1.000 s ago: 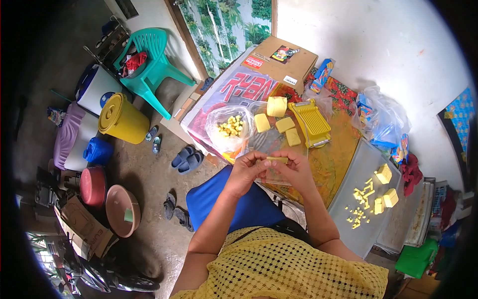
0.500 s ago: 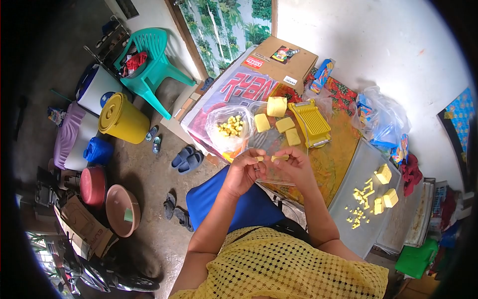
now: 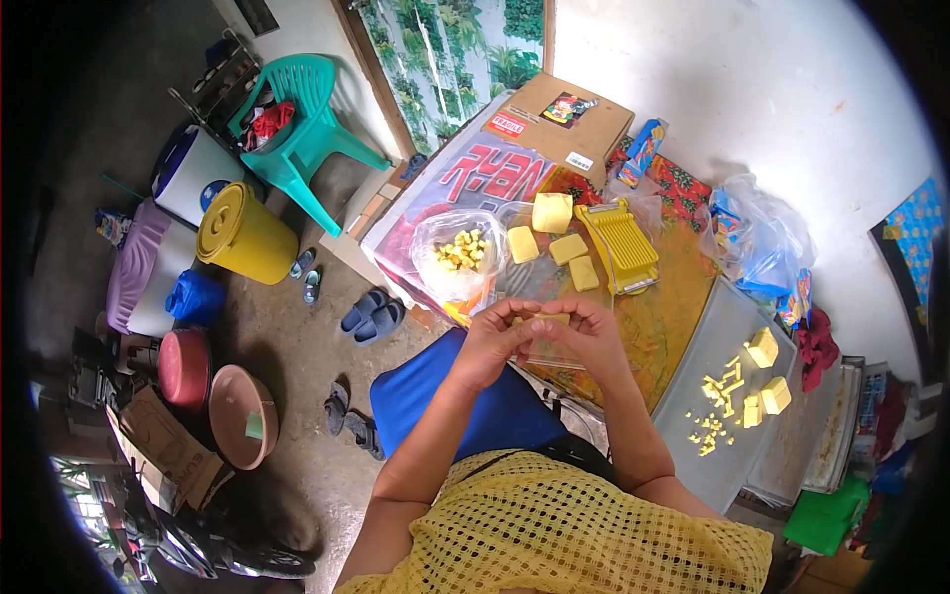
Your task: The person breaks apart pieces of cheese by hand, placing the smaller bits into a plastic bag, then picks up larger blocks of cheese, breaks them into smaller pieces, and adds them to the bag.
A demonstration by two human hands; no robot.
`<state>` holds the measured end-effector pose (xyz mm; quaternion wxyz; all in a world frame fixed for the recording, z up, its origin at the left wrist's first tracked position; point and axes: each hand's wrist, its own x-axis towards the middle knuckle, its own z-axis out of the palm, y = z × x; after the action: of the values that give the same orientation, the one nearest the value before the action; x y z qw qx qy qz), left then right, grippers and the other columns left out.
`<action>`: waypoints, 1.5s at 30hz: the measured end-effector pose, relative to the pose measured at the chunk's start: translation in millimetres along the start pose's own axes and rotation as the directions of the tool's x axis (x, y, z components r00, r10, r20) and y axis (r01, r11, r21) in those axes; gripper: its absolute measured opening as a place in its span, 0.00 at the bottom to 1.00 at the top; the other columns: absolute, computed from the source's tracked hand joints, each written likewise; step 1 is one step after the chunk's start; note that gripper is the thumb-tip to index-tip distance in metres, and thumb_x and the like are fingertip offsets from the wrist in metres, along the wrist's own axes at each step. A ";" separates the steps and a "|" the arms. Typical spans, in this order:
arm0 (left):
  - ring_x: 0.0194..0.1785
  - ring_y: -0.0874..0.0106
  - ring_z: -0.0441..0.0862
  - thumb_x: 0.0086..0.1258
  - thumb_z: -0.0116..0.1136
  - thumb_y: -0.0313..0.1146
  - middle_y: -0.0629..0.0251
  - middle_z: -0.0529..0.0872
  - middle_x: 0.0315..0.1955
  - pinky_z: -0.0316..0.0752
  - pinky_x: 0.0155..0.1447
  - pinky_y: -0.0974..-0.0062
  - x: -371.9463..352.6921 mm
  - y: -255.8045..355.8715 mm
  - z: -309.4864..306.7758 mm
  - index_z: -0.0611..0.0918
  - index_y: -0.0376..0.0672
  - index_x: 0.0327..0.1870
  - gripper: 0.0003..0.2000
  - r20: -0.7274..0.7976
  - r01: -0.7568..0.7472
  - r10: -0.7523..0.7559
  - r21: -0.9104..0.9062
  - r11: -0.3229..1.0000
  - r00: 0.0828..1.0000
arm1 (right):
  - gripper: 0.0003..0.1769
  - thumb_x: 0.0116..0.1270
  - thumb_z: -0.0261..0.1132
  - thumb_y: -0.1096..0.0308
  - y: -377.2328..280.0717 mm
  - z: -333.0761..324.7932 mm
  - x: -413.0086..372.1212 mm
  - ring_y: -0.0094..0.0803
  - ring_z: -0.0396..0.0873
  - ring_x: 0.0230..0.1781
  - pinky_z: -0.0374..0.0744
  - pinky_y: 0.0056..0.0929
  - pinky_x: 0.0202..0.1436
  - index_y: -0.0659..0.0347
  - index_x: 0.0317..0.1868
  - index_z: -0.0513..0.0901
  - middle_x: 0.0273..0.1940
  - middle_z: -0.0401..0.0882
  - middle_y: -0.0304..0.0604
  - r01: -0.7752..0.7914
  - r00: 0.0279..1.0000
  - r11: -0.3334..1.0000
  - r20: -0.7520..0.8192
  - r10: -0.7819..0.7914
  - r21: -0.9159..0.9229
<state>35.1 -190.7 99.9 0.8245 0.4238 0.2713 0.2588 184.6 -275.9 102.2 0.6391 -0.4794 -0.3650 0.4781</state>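
Note:
My left hand and my right hand meet above the near edge of the table, fingertips pinched around a small yellow stick, mostly covered by the fingers. Just beyond them a clear plastic bag holds several small yellow pieces. Several yellow blocks lie right of the bag, beside a yellow ridged slicer. On a grey tray at the right are more blocks, thin sticks and small cubes.
A cardboard box stands at the table's back. Plastic bags lie at the right, near the wall. A blue seat is below my hands. A green chair, a yellow bucket and basins stand at the left.
My hands have come together. The yellow pieces were held apart, one in each hand; now both hands' fingertips meet around a yellow stick.

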 end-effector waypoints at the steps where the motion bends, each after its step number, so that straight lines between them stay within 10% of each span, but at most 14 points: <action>1: 0.24 0.83 0.74 0.66 0.62 0.31 0.68 0.82 0.28 0.70 0.23 0.84 -0.2 -0.5 -0.4 0.80 0.38 0.45 0.10 0.004 0.000 0.000 -0.007 1.000 1.000 | 0.14 0.61 0.67 0.77 -0.1 0.5 0.0 0.24 0.82 0.36 0.79 0.19 0.40 0.70 0.48 0.79 0.39 0.82 0.43 -0.002 1.000 1.000 0.007 0.002 0.017; 18: 0.29 0.76 0.79 0.69 0.50 0.38 0.63 0.81 0.37 0.78 0.27 0.78 4.4 -5.4 -12.2 0.78 0.38 0.45 0.13 -0.035 0.089 -0.108 -0.348 0.933 0.994 | 0.15 0.63 0.65 0.76 8.3 -5.1 0.9 0.25 0.81 0.35 0.79 0.24 0.43 0.68 0.50 0.79 0.37 0.82 0.40 -0.072 0.994 0.986 -0.070 0.083 0.152; 30: 0.25 0.78 0.78 0.69 0.58 0.30 0.66 0.82 0.28 0.77 0.25 0.80 2.1 -7.6 -1.6 0.78 0.39 0.46 0.09 0.013 0.010 -0.010 -0.027 1.000 1.000 | 0.17 0.62 0.65 0.78 6.3 -3.1 0.3 0.26 0.81 0.38 0.80 0.23 0.43 0.69 0.51 0.74 0.40 0.80 0.43 -0.039 0.998 0.993 -0.040 0.044 0.108; 45: 0.28 0.75 0.78 0.67 0.54 0.36 0.65 0.81 0.34 0.76 0.29 0.76 7.1 -10.2 -14.6 0.79 0.40 0.46 0.12 -0.033 0.156 -0.183 -0.391 0.907 0.983 | 0.15 0.63 0.64 0.77 6.9 -1.9 1.0 0.27 0.82 0.38 0.79 0.24 0.43 0.68 0.50 0.76 0.40 0.82 0.44 -0.072 0.996 0.987 -0.046 0.079 0.146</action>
<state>32.5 -183.1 82.5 0.9013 0.2186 0.2788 0.2491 184.8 -274.9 95.1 0.6627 -0.4578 -0.2944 0.5144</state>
